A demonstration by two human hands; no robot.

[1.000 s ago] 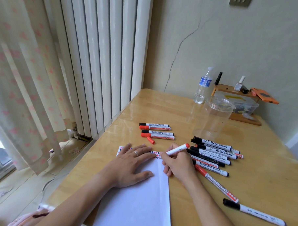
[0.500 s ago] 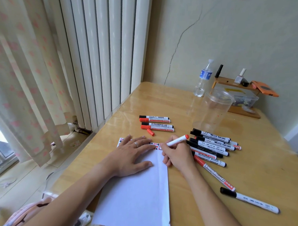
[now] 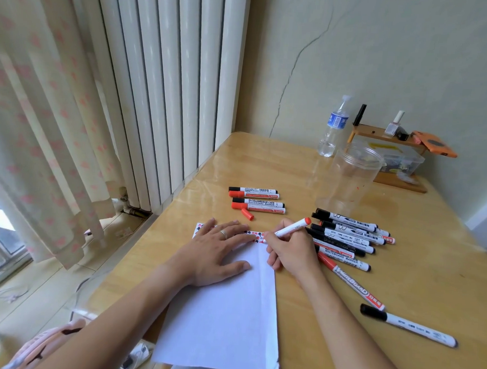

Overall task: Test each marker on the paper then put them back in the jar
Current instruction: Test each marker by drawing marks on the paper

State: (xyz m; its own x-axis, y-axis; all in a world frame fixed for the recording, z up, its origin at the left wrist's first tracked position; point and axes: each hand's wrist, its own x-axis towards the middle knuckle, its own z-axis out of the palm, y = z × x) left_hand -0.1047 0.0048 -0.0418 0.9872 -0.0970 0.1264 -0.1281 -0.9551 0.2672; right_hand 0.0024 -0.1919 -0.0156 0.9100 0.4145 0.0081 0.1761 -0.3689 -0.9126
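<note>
A white sheet of paper (image 3: 225, 309) lies on the wooden table (image 3: 428, 276), with red and black marks along its far edge. My left hand (image 3: 217, 250) presses flat on the paper, fingers spread. My right hand (image 3: 292, 250) grips a red-ended white marker (image 3: 293, 227), tip down on the paper's far edge. Its loose red cap (image 3: 247, 214) lies just beyond the paper. A pile of several black and red markers (image 3: 349, 236) sits right of my right hand. Several more markers (image 3: 257, 199) lie farther back. The clear plastic jar (image 3: 348, 180) stands open behind the pile.
A water bottle (image 3: 332, 129) stands near the wall. A small wooden shelf (image 3: 389, 135) with bottles, an orange object and a clear box is at the back right. One black-capped marker (image 3: 409, 325) lies alone at the near right. Radiator and curtain stand left of the table.
The view has shifted slightly downward. Both hands stay in nearly the same place, the right hand keeping the marker tip on the paper's far edge.
</note>
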